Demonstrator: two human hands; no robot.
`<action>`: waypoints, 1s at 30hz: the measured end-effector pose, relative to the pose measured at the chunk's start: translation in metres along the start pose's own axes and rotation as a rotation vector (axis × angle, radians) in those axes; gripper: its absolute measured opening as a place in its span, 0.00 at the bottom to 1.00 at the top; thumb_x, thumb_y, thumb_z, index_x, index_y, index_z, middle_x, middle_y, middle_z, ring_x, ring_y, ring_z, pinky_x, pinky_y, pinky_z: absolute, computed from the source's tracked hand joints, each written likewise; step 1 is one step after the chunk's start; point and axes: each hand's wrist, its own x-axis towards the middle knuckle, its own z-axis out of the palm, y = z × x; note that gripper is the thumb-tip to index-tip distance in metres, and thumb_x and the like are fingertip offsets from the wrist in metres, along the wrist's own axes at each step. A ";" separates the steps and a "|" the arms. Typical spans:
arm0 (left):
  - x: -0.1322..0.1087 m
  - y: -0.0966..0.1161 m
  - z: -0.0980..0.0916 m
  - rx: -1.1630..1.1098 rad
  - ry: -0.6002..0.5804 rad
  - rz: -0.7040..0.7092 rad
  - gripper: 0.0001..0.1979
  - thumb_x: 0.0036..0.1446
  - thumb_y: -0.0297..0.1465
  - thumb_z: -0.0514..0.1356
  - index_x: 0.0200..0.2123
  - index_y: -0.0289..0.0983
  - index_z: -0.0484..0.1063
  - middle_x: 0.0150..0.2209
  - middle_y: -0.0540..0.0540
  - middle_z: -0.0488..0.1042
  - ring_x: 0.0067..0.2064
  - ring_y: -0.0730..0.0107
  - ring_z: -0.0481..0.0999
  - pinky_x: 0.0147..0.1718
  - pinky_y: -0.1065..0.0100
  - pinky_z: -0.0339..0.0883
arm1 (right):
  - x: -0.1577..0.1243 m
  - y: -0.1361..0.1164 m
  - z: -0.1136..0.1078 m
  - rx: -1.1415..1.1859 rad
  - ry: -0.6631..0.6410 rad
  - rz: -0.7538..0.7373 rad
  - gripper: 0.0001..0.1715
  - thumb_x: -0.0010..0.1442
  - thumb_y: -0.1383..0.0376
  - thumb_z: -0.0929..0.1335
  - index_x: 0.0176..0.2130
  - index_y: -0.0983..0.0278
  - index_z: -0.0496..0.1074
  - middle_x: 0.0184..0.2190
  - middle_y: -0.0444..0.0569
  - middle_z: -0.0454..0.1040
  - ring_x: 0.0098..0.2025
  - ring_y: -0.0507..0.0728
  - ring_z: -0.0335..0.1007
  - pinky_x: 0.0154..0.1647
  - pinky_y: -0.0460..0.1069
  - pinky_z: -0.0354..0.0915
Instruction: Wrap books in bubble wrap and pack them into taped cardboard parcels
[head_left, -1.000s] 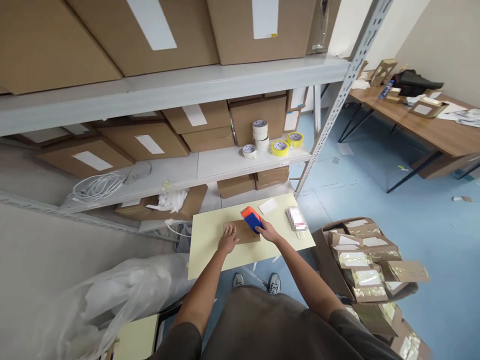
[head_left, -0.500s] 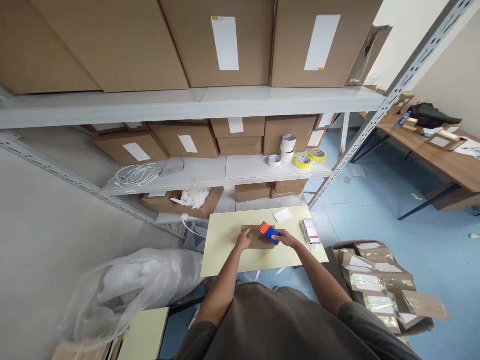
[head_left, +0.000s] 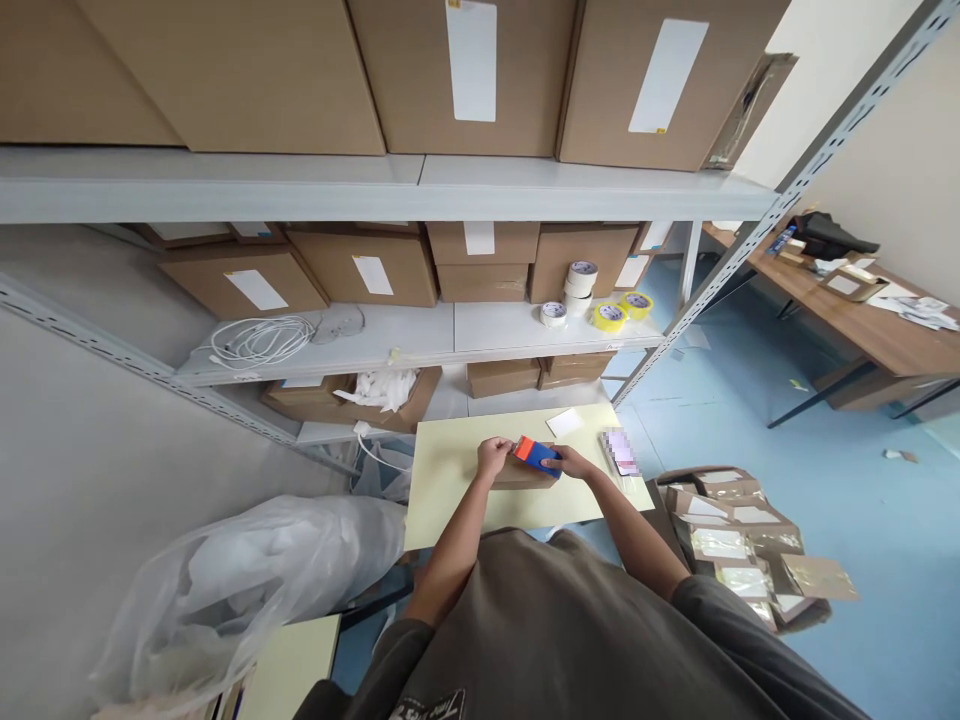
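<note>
My right hand (head_left: 573, 461) is closed around the blue body of a blue-and-orange tape dispenser (head_left: 538, 456), holding it tilted above a small brown cardboard box (head_left: 517, 478). At the dispenser's orange end, my left hand (head_left: 493, 456) has its fingers pinched together; what is between them is too small to make out. The box lies on a pale yellow table (head_left: 442, 500), partly hidden by both hands and the dispenser. A white paper (head_left: 565, 422) lies behind the right hand, and a phone-like item (head_left: 619, 452) with a blurred screen is to its right.
Shelving (head_left: 480, 200) with cardboard boxes rises beyond the table. Tape rolls (head_left: 609, 318) and a coiled white cable (head_left: 262, 343) sit on its middle shelf. On the right stands a large carton (head_left: 667, 535) of small taped boxes. A translucent plastic bag (head_left: 285, 560) bulges at left.
My left hand has risen from the box to the dispenser's orange end, its fingers now pinched. The dispenser has turned flatter in my right hand. The camera view has shifted slightly.
</note>
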 end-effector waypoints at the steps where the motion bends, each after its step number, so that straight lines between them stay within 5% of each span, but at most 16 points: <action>1: 0.000 -0.002 -0.002 0.009 0.020 -0.007 0.12 0.54 0.40 0.63 0.28 0.39 0.81 0.31 0.44 0.84 0.37 0.60 0.82 0.40 0.65 0.72 | 0.000 -0.004 -0.002 -0.014 -0.001 -0.019 0.39 0.55 0.36 0.73 0.50 0.64 0.79 0.46 0.52 0.82 0.48 0.64 0.76 0.50 0.56 0.72; 4: 0.003 -0.006 -0.011 0.025 0.081 -0.031 0.11 0.54 0.38 0.61 0.26 0.40 0.80 0.29 0.46 0.83 0.35 0.61 0.82 0.38 0.66 0.72 | 0.000 -0.011 -0.011 -0.072 -0.004 0.011 0.37 0.55 0.40 0.74 0.52 0.64 0.80 0.45 0.52 0.83 0.46 0.63 0.77 0.47 0.53 0.73; 9: 0.009 -0.013 -0.039 0.024 0.188 -0.062 0.10 0.53 0.36 0.60 0.24 0.40 0.78 0.29 0.46 0.83 0.35 0.62 0.82 0.39 0.67 0.72 | -0.003 -0.012 -0.032 -0.178 -0.009 0.137 0.31 0.53 0.41 0.75 0.41 0.65 0.79 0.33 0.50 0.81 0.37 0.59 0.76 0.37 0.49 0.69; 16: 0.010 -0.020 -0.074 0.013 0.234 -0.064 0.11 0.52 0.39 0.61 0.23 0.41 0.77 0.26 0.47 0.81 0.33 0.63 0.81 0.37 0.67 0.72 | 0.013 -0.030 -0.035 -0.170 -0.077 0.109 0.30 0.50 0.39 0.75 0.30 0.62 0.71 0.28 0.46 0.75 0.31 0.56 0.69 0.30 0.47 0.62; 22: 0.009 -0.018 -0.070 0.031 0.228 -0.020 0.15 0.55 0.44 0.59 0.28 0.40 0.79 0.30 0.46 0.82 0.36 0.63 0.82 0.40 0.67 0.72 | 0.018 -0.034 -0.047 -0.218 -0.023 0.078 0.30 0.51 0.39 0.74 0.29 0.61 0.69 0.26 0.44 0.72 0.30 0.55 0.67 0.30 0.48 0.60; 30: -0.003 -0.041 -0.064 0.192 0.243 -0.182 0.14 0.56 0.42 0.58 0.24 0.42 0.76 0.27 0.47 0.82 0.35 0.62 0.81 0.41 0.66 0.71 | 0.031 -0.029 -0.027 -0.353 -0.099 0.182 0.29 0.52 0.39 0.75 0.31 0.62 0.74 0.31 0.47 0.79 0.34 0.57 0.72 0.33 0.48 0.63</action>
